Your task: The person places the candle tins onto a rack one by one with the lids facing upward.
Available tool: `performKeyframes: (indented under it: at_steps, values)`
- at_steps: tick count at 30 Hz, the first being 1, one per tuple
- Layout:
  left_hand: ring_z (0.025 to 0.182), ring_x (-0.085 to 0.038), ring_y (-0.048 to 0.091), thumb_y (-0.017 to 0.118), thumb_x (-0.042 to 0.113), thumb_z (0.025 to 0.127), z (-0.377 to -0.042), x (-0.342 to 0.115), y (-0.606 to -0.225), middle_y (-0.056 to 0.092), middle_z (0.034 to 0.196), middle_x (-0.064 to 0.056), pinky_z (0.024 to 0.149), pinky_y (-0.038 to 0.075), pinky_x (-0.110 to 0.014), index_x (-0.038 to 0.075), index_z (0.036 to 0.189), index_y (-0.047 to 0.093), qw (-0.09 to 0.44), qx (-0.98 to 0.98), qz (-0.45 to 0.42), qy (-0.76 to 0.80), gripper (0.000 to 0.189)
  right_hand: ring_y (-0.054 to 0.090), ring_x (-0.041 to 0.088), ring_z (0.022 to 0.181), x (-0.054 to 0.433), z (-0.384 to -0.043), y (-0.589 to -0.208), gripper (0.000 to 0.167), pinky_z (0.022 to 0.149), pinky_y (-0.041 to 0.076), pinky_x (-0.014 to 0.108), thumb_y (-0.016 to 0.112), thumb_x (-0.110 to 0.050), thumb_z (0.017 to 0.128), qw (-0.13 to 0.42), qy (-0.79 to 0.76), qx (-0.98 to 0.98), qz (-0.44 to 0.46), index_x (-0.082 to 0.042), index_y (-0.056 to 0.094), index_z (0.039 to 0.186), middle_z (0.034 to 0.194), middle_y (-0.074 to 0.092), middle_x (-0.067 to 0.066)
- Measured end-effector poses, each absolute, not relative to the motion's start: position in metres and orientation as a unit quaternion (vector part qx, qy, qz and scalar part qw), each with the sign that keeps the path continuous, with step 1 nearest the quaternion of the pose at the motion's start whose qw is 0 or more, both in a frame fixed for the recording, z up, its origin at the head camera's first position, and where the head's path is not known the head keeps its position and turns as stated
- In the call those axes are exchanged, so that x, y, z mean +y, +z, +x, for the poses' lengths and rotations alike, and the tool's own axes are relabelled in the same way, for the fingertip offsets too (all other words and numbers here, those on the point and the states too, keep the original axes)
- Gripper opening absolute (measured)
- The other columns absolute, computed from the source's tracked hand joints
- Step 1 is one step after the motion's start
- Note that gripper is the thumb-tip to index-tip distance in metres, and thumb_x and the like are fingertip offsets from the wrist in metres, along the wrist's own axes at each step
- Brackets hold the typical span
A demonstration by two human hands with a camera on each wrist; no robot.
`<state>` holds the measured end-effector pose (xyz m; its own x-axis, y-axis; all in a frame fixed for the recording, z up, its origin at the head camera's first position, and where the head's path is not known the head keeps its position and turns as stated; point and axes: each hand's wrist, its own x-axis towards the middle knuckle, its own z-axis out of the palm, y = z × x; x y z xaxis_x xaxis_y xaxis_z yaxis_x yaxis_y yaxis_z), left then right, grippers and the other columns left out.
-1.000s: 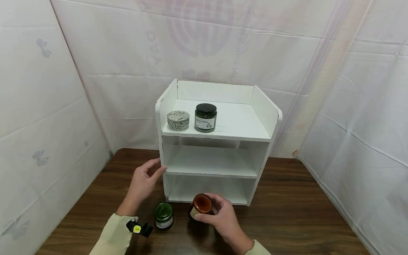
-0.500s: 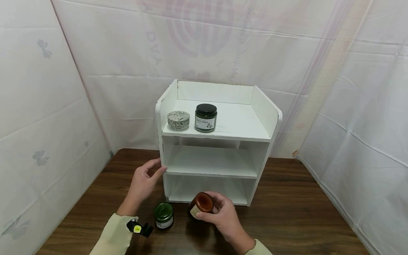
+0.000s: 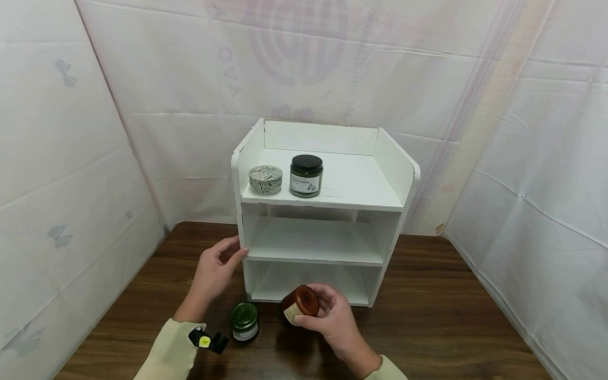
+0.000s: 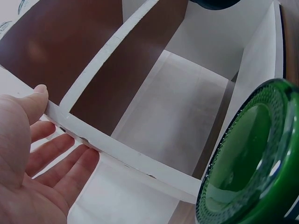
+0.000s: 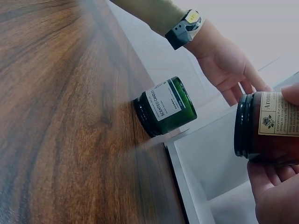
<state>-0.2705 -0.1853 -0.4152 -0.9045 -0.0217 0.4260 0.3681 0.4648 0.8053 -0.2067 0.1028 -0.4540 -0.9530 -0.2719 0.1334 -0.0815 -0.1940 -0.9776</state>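
Note:
My right hand (image 3: 334, 319) holds an amber glass candle jar (image 3: 299, 305) with a cream label, thumb on the label side and fingers on the far side. The jar is tilted, its glass base turned up and its black lid (image 5: 242, 126) down to the left. My left hand (image 3: 214, 272) grips the left side panel of a white shelf unit (image 3: 315, 240), the thumb at the front edge and the fingers along the outer face. Between the two hands a green candle jar (image 3: 244, 321) stands upside down on the table, lid underneath.
On the unit's top shelf are a round leaf-patterned tin (image 3: 265, 180) and a green candle jar with a black lid (image 3: 306, 176). The unit stands on a dark wooden table (image 3: 442, 316), with white cloth walls (image 3: 190, 158) around it.
The amber jar has tipped further over in my right hand, its base turning to the right and its lid end lifting slightly leftward. My left hand and the other jars have stayed put.

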Motion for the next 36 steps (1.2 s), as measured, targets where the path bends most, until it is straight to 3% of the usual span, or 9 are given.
performKeyframes:
  at_steps: [14,23,36]
  values:
    - [0.118,-0.025,0.066,0.068,0.030,0.100,-0.2697,-0.1849,-0.4147,0.071,0.129,-0.013,0.087,0.048,-0.010,0.006,0.135,0.065,0.187,-0.835,-0.099,-0.508,0.042,0.064,0.018,0.112,0.1037,-0.2064,-0.4500,0.064,0.088,0.057,0.027,0.081,0.008,0.076,0.065,-0.767,0.624,-0.137,0.009,0.046,0.130,0.122,0.064,0.008]
    - [0.117,-0.025,0.066,0.068,0.032,0.101,-0.2701,-0.1854,-0.4158,0.071,0.129,-0.014,0.087,0.050,-0.013,0.007,0.136,0.065,0.185,-0.836,-0.099,-0.507,0.043,0.066,0.014,0.110,0.1072,-0.2082,-0.4487,0.070,0.087,0.058,0.025,0.081,0.005,0.079,0.072,-0.765,0.619,-0.164,0.014,0.046,0.140,0.124,0.067,0.006]
    - [0.114,-0.020,0.066,0.067,0.032,0.101,-0.2704,-0.1859,-0.4165,0.071,0.129,-0.013,0.087,0.050,-0.012,0.008,0.135,0.065,0.187,-0.837,-0.102,-0.504,0.042,0.066,0.014,0.107,0.1086,-0.2064,-0.4443,0.063,0.088,0.058,0.025,0.081,0.004,0.079,0.066,-0.753,0.626,-0.191,0.014,0.052,0.134,0.121,0.068,0.006]
